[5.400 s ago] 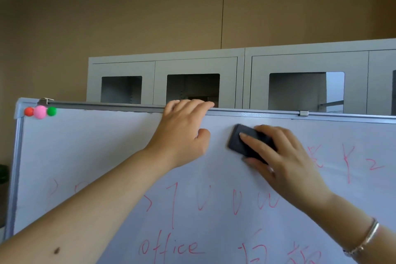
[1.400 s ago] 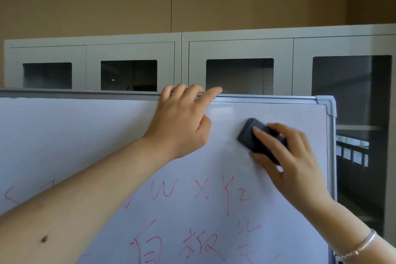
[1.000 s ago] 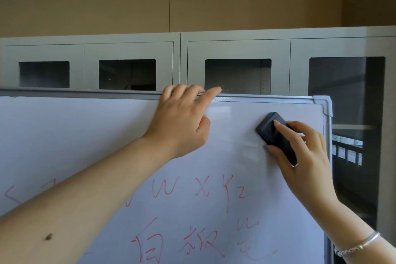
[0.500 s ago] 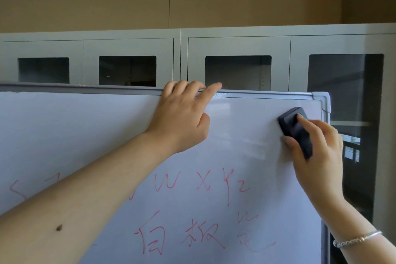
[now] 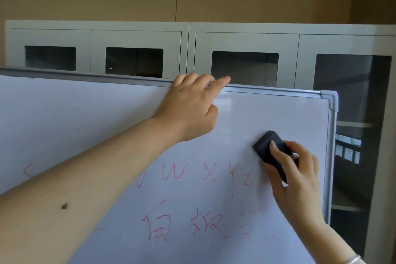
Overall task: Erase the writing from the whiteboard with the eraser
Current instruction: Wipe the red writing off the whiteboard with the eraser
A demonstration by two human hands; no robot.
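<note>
The whiteboard fills the lower left of the head view, its grey frame ending at the top right corner. Red writing runs across its middle, with larger red characters below. My left hand hooks its fingers over the board's top rail, thumb against the white surface. My right hand holds the black eraser flat against the board near the right edge, just right of the red marks. The band of board above the writing is wiped white.
Grey metal cabinets with dark glass doors stand behind the board against a tan wall. The board's right frame edge lies close to my right hand. A silver bracelet circles my right wrist.
My right hand has slid the eraser down and a little left from the board's top right corner to beside the red marks. My left hand still holds the top rail.
</note>
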